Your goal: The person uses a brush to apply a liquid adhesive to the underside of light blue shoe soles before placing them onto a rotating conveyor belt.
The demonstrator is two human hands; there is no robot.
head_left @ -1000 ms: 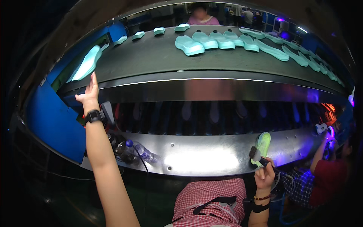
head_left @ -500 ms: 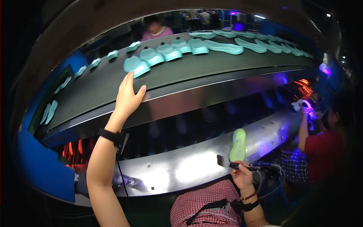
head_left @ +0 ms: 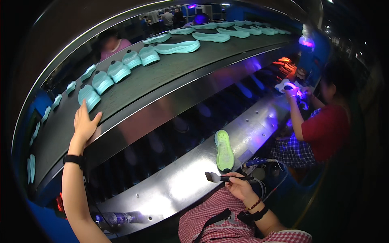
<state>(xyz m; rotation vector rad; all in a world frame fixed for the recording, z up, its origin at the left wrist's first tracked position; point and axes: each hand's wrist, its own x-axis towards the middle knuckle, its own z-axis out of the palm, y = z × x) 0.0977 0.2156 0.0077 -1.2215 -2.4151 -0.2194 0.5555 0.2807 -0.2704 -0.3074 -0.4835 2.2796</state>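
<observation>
My left hand (head_left: 84,124) reaches over the belt with fingers stretched and thumb apart. Its fingertips meet the lower edge of the nearest turquoise shoe sole (head_left: 88,97), which stands at the front end of a leaning row. Low in the picture, my right hand (head_left: 240,187) grips a flat brush (head_left: 233,178) by its black handle, bristles pointing left. Just beyond the brush, a yellow-green shoe sole (head_left: 225,150) lies lengthwise on the metal ledge (head_left: 178,180), its near end close to the right hand.
More turquoise soles (head_left: 210,37) line the dark conveyor belt (head_left: 142,83). Right of me, a co-worker in a red top (head_left: 326,127) handles a white piece under violet light. A purple-wrapped bottle (head_left: 117,218) lies on the ledge at lower left. Cables (head_left: 279,170) run beside the right hand.
The whole view has swung, so belt, soles and ledge appear farther left and more tilted. My left hand stays by the same sole; the right still holds the brush.
</observation>
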